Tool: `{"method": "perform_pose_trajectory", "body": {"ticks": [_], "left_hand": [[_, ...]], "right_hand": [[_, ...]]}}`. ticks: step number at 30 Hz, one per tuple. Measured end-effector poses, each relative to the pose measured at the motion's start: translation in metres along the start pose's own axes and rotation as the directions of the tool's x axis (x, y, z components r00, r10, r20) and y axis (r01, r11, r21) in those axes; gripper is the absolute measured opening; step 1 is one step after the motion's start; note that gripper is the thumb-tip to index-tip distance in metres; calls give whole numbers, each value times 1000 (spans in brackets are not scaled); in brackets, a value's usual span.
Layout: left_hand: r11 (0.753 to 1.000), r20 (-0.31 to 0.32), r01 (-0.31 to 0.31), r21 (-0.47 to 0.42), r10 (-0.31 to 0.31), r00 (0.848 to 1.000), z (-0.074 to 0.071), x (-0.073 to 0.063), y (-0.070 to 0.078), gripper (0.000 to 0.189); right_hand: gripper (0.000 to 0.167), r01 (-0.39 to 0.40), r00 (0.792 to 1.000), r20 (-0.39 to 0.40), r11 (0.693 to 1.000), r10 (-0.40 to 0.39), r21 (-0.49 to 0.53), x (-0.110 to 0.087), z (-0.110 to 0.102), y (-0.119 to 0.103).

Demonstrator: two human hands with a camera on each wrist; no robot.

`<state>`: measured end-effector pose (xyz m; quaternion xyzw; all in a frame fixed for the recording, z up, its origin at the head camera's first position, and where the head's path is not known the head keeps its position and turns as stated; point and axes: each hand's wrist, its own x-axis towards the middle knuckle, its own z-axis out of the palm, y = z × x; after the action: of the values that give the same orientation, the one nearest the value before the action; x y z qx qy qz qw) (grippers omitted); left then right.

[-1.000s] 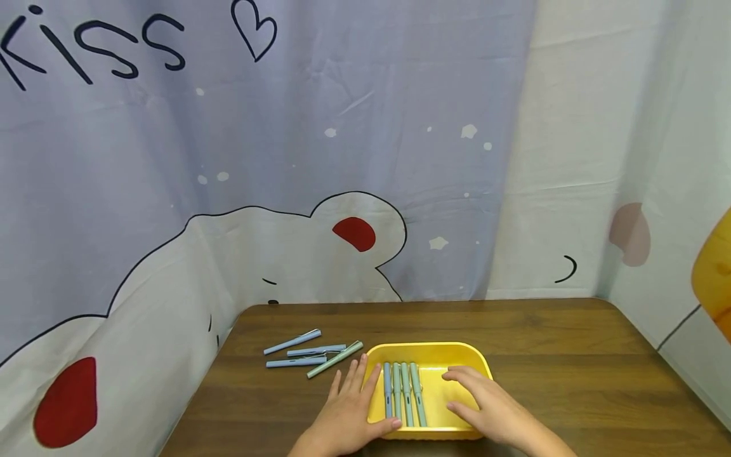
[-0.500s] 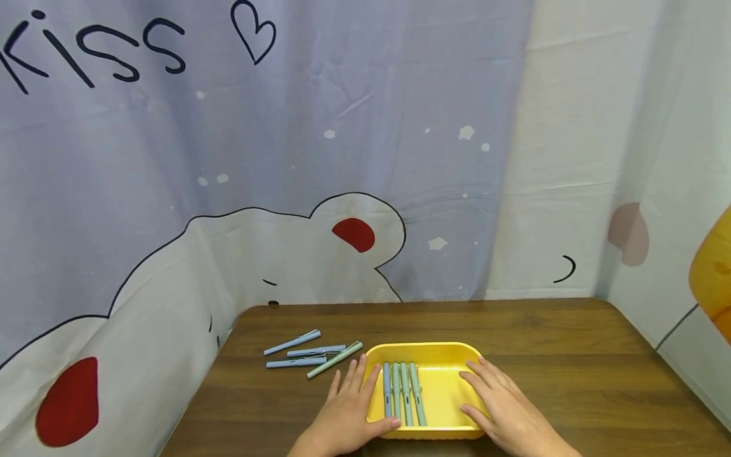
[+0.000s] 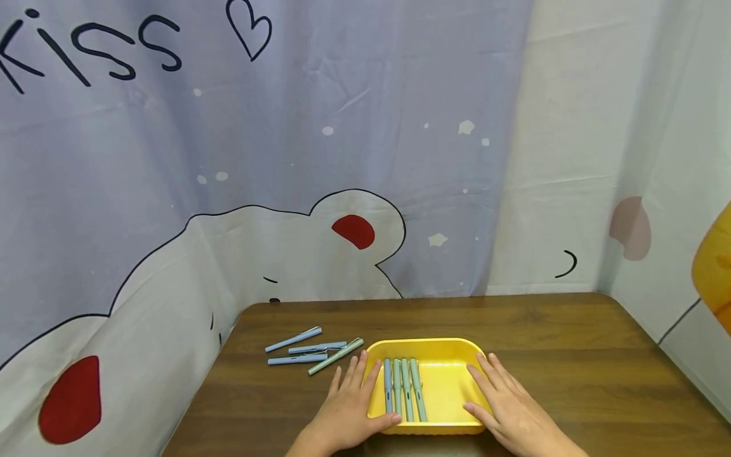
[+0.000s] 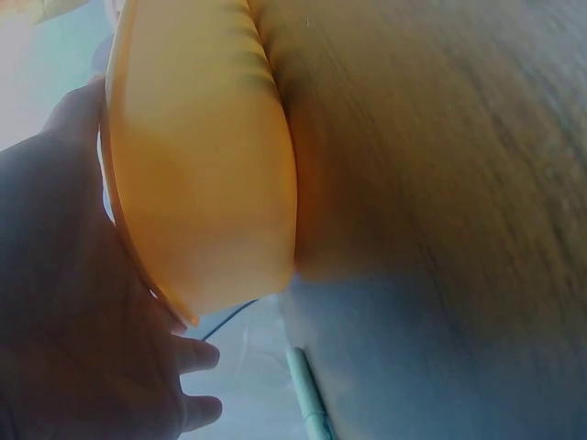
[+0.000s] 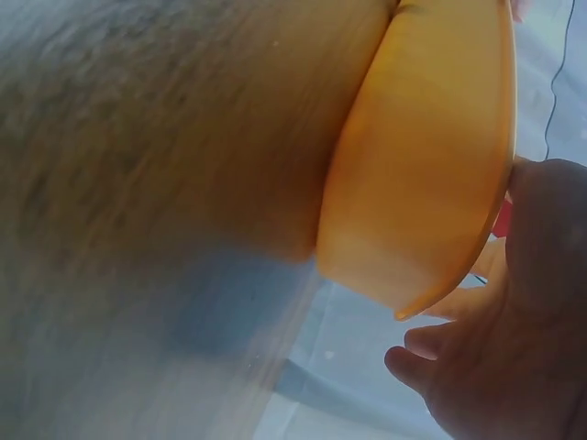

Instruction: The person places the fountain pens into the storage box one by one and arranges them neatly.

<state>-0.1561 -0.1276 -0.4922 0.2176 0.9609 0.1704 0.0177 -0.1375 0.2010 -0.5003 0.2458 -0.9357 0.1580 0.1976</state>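
Observation:
A yellow plastic tray [image 3: 451, 429] sits on the table in the head view. Inside it, along the left side, one blue pen [image 3: 388, 386] and three green pens [image 3: 406, 388] lie side by side. My left hand [image 3: 347, 412] rests on the tray's left rim, fingers extended and thumb across the front left corner. At the right rim lies my right hand [image 3: 510, 406], its fingers spread and thumb over the edge. Both wrist views show the tray's outer wall [image 4: 206, 174] with a hand at the rim; some fingertips are hidden there.
Left of the tray, several blue pens [image 3: 297, 359] and one green pen [image 3: 337, 357] lie loose on the wooden table [image 3: 559, 343]. A printed curtain [image 3: 285, 127] hangs behind the table and along its sides.
My right hand has moved right, from over the tray's inside to its right rim. My left hand and the pens stay in place.

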Motion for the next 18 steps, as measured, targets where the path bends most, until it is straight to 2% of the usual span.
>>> {"method": "perform_pose_trajectory", "body": {"ticks": [7,18], "left_hand": [[1000,4,-1,-8,1,1000,-1,0,1,100],[1000,16,3,-1,-3,1000,-4,-1,2,100]], "right_hand": [[63,46,999,13,999,-46,-24,-1,3,3],[68,57,998,0,997,-57,-47,0,9,2]]}}
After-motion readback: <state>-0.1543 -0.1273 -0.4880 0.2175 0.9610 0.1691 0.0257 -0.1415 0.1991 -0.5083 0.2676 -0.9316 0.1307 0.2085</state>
